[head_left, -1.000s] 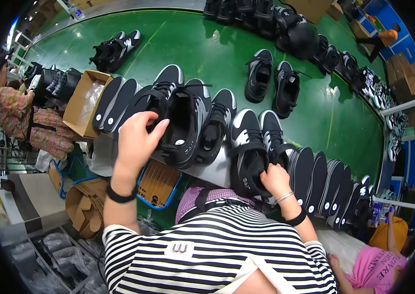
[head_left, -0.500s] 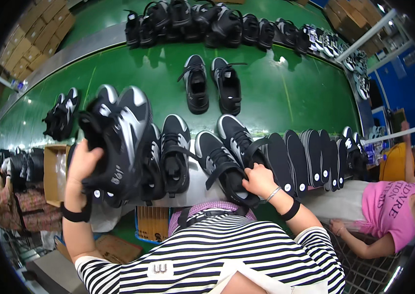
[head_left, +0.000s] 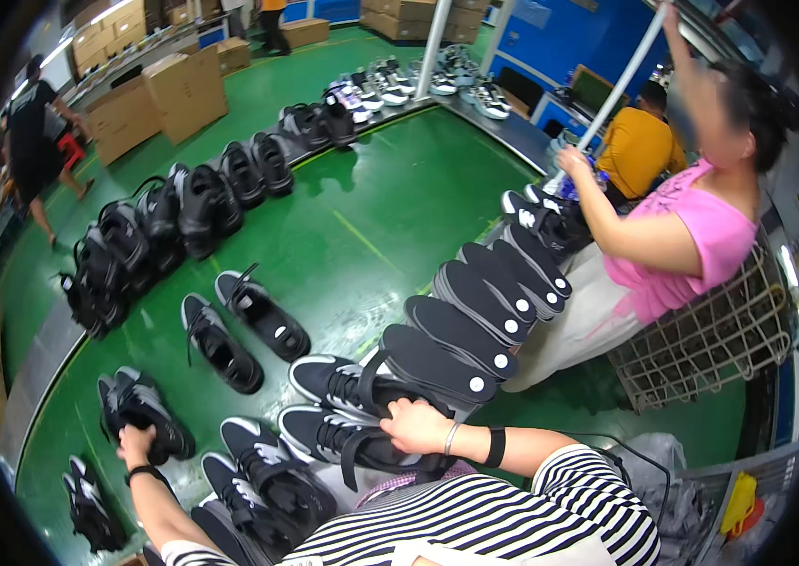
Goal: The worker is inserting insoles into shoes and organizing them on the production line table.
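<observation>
At the left, my left hand (head_left: 135, 442) is closed on the heel end of a pair of black sneakers (head_left: 156, 413) with grey toes, low over or on the green tabletop. My right hand (head_left: 416, 426) curls its fingers into the opening of a black and grey sneaker (head_left: 329, 381). Beside that one lies its strapped mate (head_left: 313, 431), partly under my wrist. Closer to my left arm stand more black sneakers (head_left: 258, 453). Two sneakers with loose straps, one (head_left: 220, 347) left of the other (head_left: 265, 316), lie in mid-table.
Stacks of black insoles (head_left: 442, 363) line the right edge. A person in pink (head_left: 682, 222) stands there, gripping a white pole (head_left: 621, 75). Many black shoes (head_left: 197, 208) fill the far ledge. Another small pair (head_left: 90, 505) sits at lower left.
My view has swung to the right. My left hand has moved the sneakers away from me, farther out over the table. My right hand stays at the strapped sneakers.
</observation>
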`<control>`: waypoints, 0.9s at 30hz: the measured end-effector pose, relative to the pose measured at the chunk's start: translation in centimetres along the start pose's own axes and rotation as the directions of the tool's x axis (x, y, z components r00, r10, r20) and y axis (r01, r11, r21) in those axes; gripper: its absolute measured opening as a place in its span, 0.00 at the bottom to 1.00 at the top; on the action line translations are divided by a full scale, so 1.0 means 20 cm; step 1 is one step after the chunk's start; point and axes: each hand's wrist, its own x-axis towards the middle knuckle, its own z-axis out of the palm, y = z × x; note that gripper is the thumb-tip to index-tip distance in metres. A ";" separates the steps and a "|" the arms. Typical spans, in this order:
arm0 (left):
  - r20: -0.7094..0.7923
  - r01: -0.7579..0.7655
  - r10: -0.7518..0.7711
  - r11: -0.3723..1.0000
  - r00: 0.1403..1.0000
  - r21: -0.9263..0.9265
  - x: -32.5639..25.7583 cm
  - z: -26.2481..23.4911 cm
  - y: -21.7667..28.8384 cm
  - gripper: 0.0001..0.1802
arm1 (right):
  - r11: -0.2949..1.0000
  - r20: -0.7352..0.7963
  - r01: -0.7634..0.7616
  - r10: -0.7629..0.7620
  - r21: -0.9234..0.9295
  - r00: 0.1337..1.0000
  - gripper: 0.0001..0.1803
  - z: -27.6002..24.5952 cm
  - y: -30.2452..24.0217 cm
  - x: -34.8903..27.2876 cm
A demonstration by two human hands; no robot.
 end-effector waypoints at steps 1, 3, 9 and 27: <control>-0.079 0.070 -0.068 0.997 0.995 0.032 -0.05 0.02 -0.09 0.31 | 1.000 0.018 0.014 -0.015 0.022 1.000 0.11 -0.01 -0.03 0.01; -0.096 0.043 -0.042 0.999 0.995 0.014 0.08 0.13 -0.33 0.27 | 0.998 0.010 0.061 -0.062 0.030 0.998 0.12 0.00 -0.07 0.05; -0.554 -0.677 0.454 0.671 0.697 -0.302 -0.55 -0.03 -0.25 0.14 | 0.998 0.006 0.041 -0.041 0.044 0.999 0.12 0.00 -0.05 0.03; -0.159 -0.261 0.219 0.909 0.963 -0.325 -1.60 0.14 0.09 0.37 | 0.993 -0.022 -0.028 0.031 0.118 0.999 0.12 0.12 -0.09 0.05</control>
